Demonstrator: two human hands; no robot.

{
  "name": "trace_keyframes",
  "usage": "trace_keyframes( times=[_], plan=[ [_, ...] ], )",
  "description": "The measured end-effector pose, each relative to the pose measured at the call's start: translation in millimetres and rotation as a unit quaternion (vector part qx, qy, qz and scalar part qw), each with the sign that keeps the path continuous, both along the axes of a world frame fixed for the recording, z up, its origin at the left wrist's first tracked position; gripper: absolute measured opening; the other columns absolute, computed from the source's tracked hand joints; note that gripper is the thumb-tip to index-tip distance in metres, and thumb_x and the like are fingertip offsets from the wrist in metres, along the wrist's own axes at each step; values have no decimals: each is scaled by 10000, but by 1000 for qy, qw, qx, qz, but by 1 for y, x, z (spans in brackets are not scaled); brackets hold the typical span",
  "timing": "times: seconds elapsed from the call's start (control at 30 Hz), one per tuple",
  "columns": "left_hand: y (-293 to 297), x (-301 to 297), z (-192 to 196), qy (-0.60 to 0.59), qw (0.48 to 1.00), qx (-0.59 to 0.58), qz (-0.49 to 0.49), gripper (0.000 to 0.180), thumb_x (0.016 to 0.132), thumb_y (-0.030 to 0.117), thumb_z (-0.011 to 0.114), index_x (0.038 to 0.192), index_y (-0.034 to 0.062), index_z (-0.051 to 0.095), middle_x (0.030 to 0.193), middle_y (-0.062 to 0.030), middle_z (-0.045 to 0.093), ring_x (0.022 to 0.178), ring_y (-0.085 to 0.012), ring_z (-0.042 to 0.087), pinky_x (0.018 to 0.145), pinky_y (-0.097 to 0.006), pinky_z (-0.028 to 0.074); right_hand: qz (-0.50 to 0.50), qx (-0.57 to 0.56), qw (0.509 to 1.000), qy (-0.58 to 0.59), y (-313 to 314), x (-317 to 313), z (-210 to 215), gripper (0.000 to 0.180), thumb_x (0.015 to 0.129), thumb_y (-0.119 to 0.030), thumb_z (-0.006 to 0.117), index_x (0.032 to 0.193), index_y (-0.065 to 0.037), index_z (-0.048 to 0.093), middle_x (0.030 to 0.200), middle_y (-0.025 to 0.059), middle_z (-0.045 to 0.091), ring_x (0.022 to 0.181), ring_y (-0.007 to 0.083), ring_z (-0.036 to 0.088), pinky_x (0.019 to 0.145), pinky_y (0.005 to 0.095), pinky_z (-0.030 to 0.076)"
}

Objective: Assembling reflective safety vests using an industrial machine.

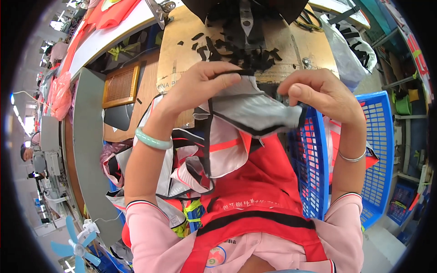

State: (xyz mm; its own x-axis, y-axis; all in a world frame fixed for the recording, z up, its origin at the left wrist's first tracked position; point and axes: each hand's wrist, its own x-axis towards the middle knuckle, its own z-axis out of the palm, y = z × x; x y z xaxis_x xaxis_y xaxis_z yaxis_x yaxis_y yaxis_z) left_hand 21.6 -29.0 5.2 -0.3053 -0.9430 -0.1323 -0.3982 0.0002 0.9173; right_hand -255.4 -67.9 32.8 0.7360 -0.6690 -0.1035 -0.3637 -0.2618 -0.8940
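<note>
My left hand (207,84) pinches the black-bound upper edge of a grey and white fabric piece (250,109) just in front of the work table. The piece hangs down over my red apron (259,173), and its right end is blurred. Beside that end, my right hand (323,95) is closed, thumb and forefinger curled toward each other; whatever is in them is hidden. More white and red panels with black binding (227,150) hang from the left side, across my lap. Small black offcuts (246,52) lie heaped beyond my hands, below a dark machine part (246,20) with a pointed metal plate.
Blue plastic baskets (380,150) stand at my right, with fabric pieces inside. A wooden-framed tray (121,85) rests on the left of the table (182,45). A plastic bag (355,50) with black scraps is at far right. A small fan (77,248) is at lower left.
</note>
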Motion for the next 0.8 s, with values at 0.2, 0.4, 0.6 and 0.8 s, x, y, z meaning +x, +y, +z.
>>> trace_keyframes(
  times=[0.2,0.4,0.6,0.8],
  plan=[
    [33,-25,-7,54,992,-102,-57,220,896,125,617,1075,4,662,914,-40,652,844,-112,584,760,-242,460,-64,-127,986,-87,38,24,-13,239,825,-206,699,967,-21,649,705,42,599,567,124,510,511,271,402],
    [68,-39,-2,49,982,-180,-34,247,833,44,647,1076,5,636,1009,-117,646,947,-222,629,826,-312,492,-93,-315,935,-133,65,25,-17,103,829,-99,649,872,-20,599,754,102,598,634,250,617,565,327,477],
    [127,-45,-52,-104,939,-275,180,413,792,-63,572,1199,9,583,1119,-179,635,1045,-312,622,922,-358,468,-105,-281,951,-76,85,1,-1,156,787,-58,660,924,-24,594,833,113,609,721,279,619,642,363,493],
    [122,-55,-45,-97,984,-146,10,296,788,-14,533,1072,-1,616,1038,-249,622,959,-408,607,781,-432,520,-5,-558,828,55,128,36,-3,391,794,-116,555,1174,-25,574,1144,137,585,1129,295,537,972,434,399]
  ],
)
